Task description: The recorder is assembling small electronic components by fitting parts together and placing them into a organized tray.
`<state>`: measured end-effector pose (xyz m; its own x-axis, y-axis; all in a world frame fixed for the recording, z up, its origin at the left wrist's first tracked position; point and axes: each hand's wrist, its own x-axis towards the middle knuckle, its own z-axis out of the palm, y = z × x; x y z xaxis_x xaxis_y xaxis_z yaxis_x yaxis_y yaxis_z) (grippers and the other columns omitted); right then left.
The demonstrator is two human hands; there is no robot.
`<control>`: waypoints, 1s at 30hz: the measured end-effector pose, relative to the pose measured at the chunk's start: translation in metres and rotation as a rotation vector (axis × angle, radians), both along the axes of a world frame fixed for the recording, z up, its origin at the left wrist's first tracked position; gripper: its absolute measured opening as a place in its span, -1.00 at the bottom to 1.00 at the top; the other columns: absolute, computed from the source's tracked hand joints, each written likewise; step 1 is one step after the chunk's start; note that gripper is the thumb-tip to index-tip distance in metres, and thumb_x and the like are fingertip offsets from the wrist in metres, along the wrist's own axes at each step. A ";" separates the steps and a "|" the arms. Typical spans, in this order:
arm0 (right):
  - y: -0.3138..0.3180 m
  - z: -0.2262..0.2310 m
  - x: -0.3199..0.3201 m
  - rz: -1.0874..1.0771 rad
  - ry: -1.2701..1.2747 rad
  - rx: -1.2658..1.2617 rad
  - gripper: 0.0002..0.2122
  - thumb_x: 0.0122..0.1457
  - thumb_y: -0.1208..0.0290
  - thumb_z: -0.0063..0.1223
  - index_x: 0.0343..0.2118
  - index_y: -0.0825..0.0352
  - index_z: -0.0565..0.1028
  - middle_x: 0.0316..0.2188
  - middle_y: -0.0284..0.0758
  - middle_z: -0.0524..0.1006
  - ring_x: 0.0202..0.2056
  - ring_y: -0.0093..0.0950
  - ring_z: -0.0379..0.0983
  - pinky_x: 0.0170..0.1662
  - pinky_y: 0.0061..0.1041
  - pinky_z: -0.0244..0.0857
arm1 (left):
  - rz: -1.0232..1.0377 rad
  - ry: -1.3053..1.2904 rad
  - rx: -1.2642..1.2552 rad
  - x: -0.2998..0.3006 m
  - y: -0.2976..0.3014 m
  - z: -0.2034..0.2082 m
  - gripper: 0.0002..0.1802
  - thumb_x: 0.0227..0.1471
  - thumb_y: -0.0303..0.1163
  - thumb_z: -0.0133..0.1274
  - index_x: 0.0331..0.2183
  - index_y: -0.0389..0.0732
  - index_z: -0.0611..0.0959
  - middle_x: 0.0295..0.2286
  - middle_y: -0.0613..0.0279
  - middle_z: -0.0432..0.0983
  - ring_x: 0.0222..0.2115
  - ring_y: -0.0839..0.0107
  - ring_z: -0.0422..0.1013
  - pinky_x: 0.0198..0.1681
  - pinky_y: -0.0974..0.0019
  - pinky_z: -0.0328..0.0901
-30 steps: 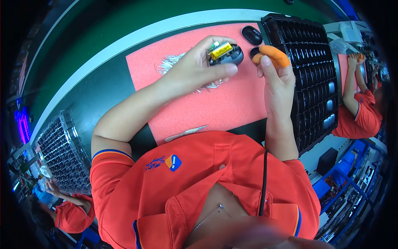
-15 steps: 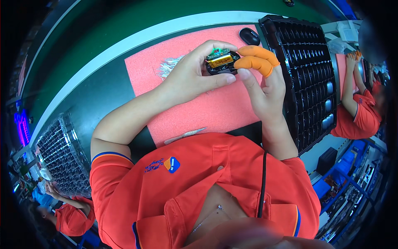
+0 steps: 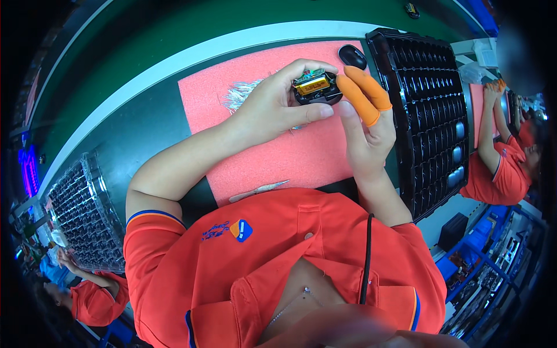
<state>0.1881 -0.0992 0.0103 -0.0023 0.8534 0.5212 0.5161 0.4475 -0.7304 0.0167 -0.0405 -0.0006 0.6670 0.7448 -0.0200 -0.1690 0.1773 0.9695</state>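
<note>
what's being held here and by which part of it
A black device with an exposed yellow part, held by its outer edge in the left hand.

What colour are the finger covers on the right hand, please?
Orange: the finger covers on the right hand show best in the current head view.

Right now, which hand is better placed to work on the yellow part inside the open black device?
Right, probably. The right hand has its orange-covered fingers at the right edge of the open black device, near the yellow part. The left hand is busy gripping it.
</note>
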 end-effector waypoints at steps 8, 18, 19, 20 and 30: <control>0.000 -0.014 -0.008 -0.007 -0.030 0.086 -0.74 0.05 0.59 0.08 -0.15 0.44 0.52 -0.08 -0.18 0.46 -0.15 -0.35 0.36 -0.05 -0.46 0.22 | 0.054 0.070 0.051 -0.001 -0.001 0.003 -0.43 -0.04 -0.61 0.12 0.03 -0.24 0.34 -0.12 0.25 0.34 -0.09 0.50 0.33 -0.07 0.42 0.31; 0.002 -0.019 0.007 -0.102 0.150 -0.078 -0.72 0.13 0.52 0.02 -0.07 0.41 0.46 -0.06 -0.22 0.45 -0.14 -0.42 0.36 -0.02 -0.48 0.20 | 0.099 0.168 0.167 -0.004 0.009 -0.004 -0.38 -0.08 -0.56 0.18 0.03 -0.20 0.31 -0.15 0.19 0.37 -0.12 0.49 0.34 -0.08 0.42 0.30; 0.001 -0.017 0.004 -0.146 0.281 -0.128 -0.69 0.22 0.50 -0.11 0.02 0.44 0.37 -0.10 -0.28 0.46 -0.17 -0.58 0.39 -0.04 -0.57 0.23 | 0.140 0.189 0.137 -0.006 0.011 -0.002 -0.36 -0.09 -0.54 0.20 0.03 -0.19 0.29 -0.15 0.16 0.36 -0.12 0.49 0.34 -0.09 0.42 0.30; 0.001 -0.016 0.009 -0.153 0.279 -0.110 -0.69 0.22 0.50 -0.11 0.02 0.44 0.37 -0.10 -0.28 0.46 -0.17 -0.58 0.39 -0.04 -0.57 0.23 | 0.244 0.232 0.245 -0.009 0.016 -0.002 -0.33 -0.13 -0.46 0.26 -0.01 -0.17 0.27 -0.18 0.14 0.36 -0.14 0.46 0.35 -0.11 0.41 0.30; -0.011 -0.049 0.025 0.012 0.127 -0.360 -0.67 0.18 0.50 -0.05 0.02 0.40 0.36 -0.24 -0.28 0.52 -0.19 -0.51 0.45 -0.07 -0.54 0.27 | 0.902 0.870 0.928 -0.098 0.162 -0.033 -0.44 -0.15 -0.11 0.24 -0.16 -0.29 0.54 -0.17 -0.07 0.44 -0.13 0.09 0.38 -0.03 0.20 0.25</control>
